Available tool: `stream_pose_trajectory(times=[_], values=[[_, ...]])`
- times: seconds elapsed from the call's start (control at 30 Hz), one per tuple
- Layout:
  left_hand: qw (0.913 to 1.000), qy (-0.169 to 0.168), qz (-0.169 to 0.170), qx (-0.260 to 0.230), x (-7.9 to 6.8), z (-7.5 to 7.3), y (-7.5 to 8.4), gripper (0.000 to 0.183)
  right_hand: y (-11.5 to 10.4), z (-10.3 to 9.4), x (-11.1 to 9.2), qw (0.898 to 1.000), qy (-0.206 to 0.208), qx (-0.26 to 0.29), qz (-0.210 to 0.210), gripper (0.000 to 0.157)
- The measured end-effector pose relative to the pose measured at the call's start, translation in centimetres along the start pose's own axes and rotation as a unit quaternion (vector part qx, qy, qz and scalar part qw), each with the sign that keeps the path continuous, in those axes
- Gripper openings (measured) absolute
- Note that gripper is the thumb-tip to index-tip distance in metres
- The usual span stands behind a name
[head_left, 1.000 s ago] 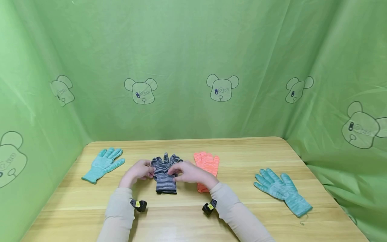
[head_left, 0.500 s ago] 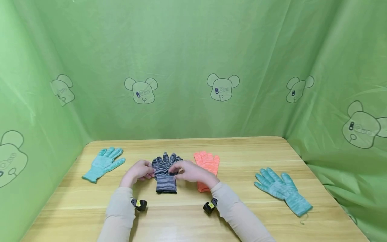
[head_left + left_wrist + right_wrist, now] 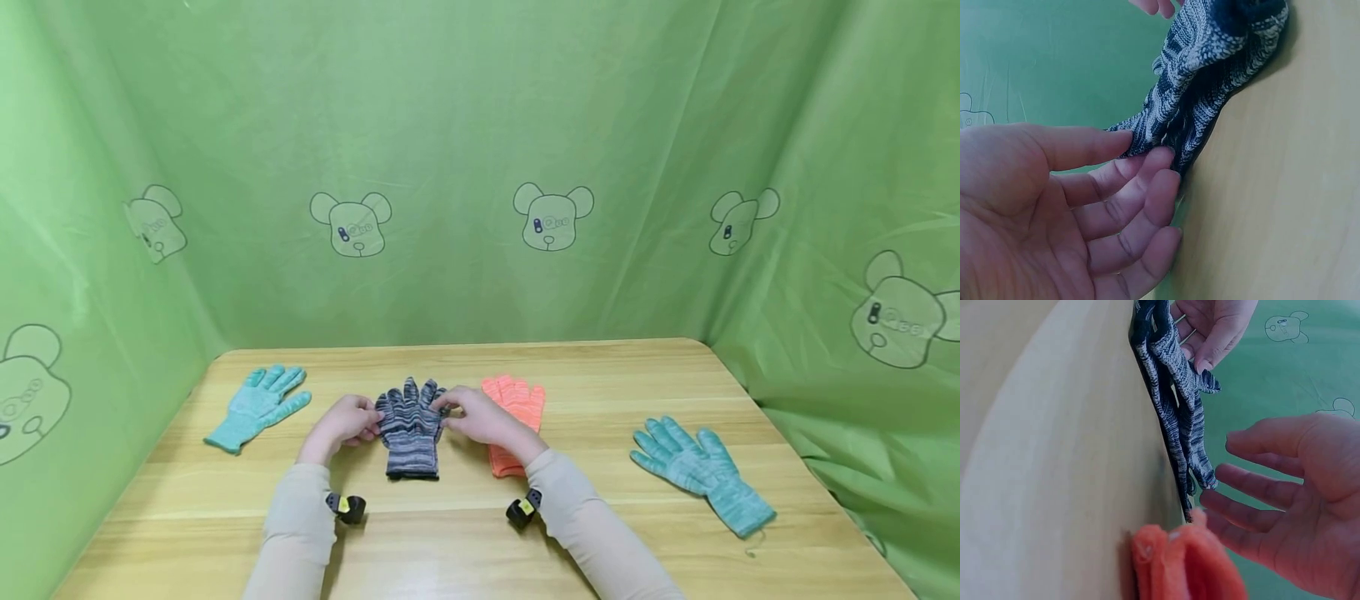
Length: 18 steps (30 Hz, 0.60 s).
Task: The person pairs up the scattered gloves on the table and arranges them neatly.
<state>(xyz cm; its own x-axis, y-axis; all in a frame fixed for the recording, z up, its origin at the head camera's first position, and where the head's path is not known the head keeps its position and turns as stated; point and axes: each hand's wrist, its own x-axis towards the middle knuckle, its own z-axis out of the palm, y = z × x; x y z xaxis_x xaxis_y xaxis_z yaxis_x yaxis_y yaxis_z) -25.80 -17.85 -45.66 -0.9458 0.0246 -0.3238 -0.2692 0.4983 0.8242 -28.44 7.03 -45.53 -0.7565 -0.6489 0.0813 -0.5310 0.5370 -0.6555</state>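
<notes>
Two black-and-grey striped knit gloves (image 3: 412,440) lie stacked left of the table's middle, fingers pointing away from me and cuffs towards me. My left hand (image 3: 347,421) is at their left edge; in the left wrist view its thumb and fingers pinch the upper striped glove (image 3: 1169,94) near its thumb part. On the other side my right hand (image 3: 483,419) hovers by the gloves' right edge. Its fingers are relaxed and hold nothing in the right wrist view, with the fingertips (image 3: 1225,472) close to the gloves' finger ends.
Just right of the striped pair lies an orange glove (image 3: 517,404), partly behind my right forearm. One teal glove (image 3: 257,408) lies at the far left, another teal glove (image 3: 697,467) on the right with a loose thread. Green curtains (image 3: 450,125) surround the wooden table (image 3: 420,542).
My right hand has shifted slightly right, off the middle of the striped gloves to their right edge, uncovering more of the upper glove. My left hand stays in place, pinching.
</notes>
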Motion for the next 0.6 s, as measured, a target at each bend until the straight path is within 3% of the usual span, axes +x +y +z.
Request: stream_pose_trajectory(times=[0.3, 0.6], values=[[1.0, -0.004, -0.001, -0.003, 0.12, 0.12, 0.03, 0.011, 0.22, 0.35, -0.11, 0.998, -0.038, -0.043, -0.023, 0.038], [1.0, -0.006, 0.002, 0.001, 0.25, 0.2, -0.1, 0.01, 0.19, 0.57, -0.14, 0.996, -0.08, -0.036, -0.022, 0.04]])
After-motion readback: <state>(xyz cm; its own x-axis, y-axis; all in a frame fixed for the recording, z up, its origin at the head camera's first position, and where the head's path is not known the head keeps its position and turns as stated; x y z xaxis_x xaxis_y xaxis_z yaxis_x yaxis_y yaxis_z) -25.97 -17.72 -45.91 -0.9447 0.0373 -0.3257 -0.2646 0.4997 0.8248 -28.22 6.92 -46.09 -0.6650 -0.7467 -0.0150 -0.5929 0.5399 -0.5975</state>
